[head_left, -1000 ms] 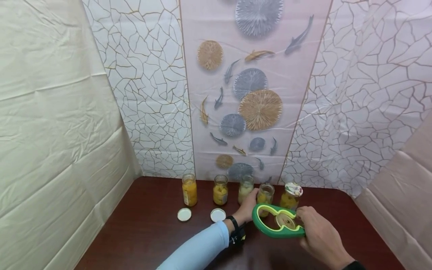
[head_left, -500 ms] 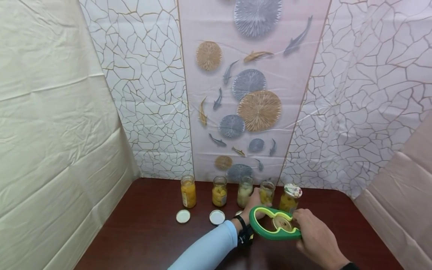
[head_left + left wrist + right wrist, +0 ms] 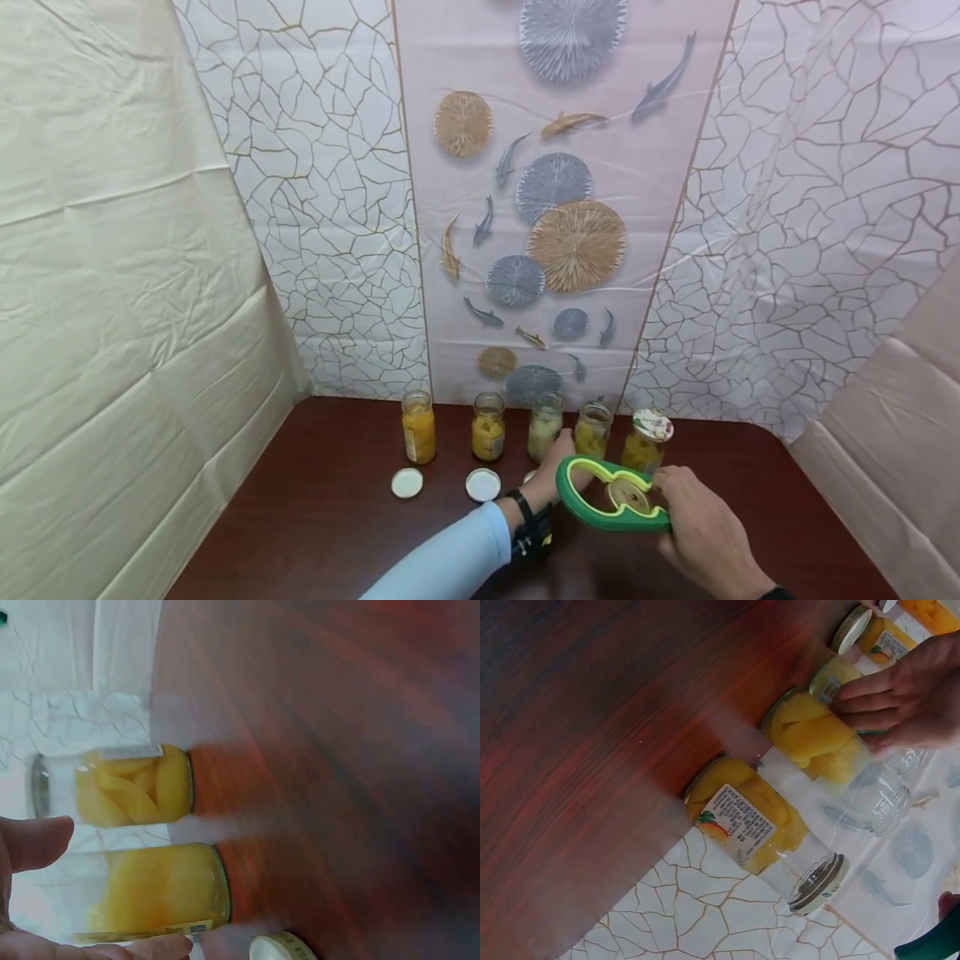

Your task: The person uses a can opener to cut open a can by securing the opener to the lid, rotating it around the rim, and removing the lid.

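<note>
My left hand [image 3: 557, 468], fingers extended and thumb apart, is beside an uncovered glass jar of yellow fruit [image 3: 592, 433]. In the right wrist view its straight fingers [image 3: 870, 701] lie close along that jar's side. My right hand [image 3: 708, 529] grips a green jar opener [image 3: 611, 523] with a yellow-green inner edge, raised in front of the jars. A gold-coloured jar lid [image 3: 632, 495] shows inside the opener's smaller opening. To the right stands a lidded jar [image 3: 641, 450] of yellow fruit with a printed white lid; the opener shows only at the corner of the right wrist view.
Three more uncovered jars stand in a row to the left: an orange-filled jar [image 3: 419, 432], a yellow-filled jar [image 3: 489, 433] and a pale-filled jar [image 3: 545, 429]. Two white lids lie before them, a left lid [image 3: 407, 482] and a right lid [image 3: 483, 485]. Patterned cloth hangs behind the table [image 3: 315, 500].
The uncovered jar beside my left hand has shifted slightly back. My left hand has let go of it and drawn a little to the left. My right hand keeps holding the opener, nearly still.
</note>
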Demonstrator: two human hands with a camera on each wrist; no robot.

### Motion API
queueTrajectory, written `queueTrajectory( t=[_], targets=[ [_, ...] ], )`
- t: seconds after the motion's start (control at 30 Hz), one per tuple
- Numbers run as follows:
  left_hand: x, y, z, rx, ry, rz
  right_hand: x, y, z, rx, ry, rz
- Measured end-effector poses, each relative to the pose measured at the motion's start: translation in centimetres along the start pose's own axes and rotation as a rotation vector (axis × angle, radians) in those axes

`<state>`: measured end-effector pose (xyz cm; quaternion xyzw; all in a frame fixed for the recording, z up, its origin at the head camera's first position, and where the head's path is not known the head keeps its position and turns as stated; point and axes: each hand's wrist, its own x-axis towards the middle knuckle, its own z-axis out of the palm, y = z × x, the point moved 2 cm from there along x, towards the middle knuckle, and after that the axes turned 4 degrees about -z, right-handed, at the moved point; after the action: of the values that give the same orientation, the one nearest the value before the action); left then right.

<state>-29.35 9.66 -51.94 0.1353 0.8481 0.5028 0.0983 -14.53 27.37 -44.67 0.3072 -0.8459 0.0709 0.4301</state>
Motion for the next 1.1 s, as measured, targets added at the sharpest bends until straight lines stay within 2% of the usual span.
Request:
queueTrajectory(
  t=[0.1, 0.17, 0.3, 0.4, 0.5, 0.57, 0.73, 0.87, 1.0, 1.1],
  targets=[
    [-3.7, 1.0, -2.2, -0.053, -0.055, 0.041, -0.1, 0.2, 0.1, -0.002, -0.007, 0.009],
    [-5.4, 1.0, -3.2, -0.080, -0.065, 0.048, -0.2, 0.3, 0.0, -0.002, -0.004, 0.013],
    [-7.6, -0.2, -4.5, -0.169, -0.088, 0.014, -0.5, 0.4, 0.1, -0.001, 0.000, 0.021],
    [-9.1, -0.9, -5.3, -0.236, -0.143, -0.005, -0.6, 0.4, 0.2, -0.002, -0.015, 0.032],
    [-10.5, -1.5, -5.6, -0.301, -0.190, 0.010, -0.6, 0.2, 0.3, 0.009, -0.026, 0.031],
    [-11.2, -1.6, -5.7, -0.346, -0.210, 0.027, -0.7, 0.1, 0.4, 0.013, -0.029, 0.030],
    [-12.5, -1.6, -5.4, -0.388, -0.199, 0.090, -0.7, -0.3, 0.7, 0.011, -0.023, 0.025],
    [-13.3, -1.9, -4.9, -0.458, -0.222, 0.085, -0.8, -1.0, 1.0, 0.019, -0.028, 0.035],
    [-13.8, -1.7, -4.5, -0.597, -0.311, 0.068, -0.7, -1.8, 1.3, 0.033, -0.040, 0.042],
    [-13.9, -0.8, -4.2, -0.720, -0.411, 0.077, -0.4, -2.4, 1.5, 0.048, -0.036, 0.027]
  ],
)
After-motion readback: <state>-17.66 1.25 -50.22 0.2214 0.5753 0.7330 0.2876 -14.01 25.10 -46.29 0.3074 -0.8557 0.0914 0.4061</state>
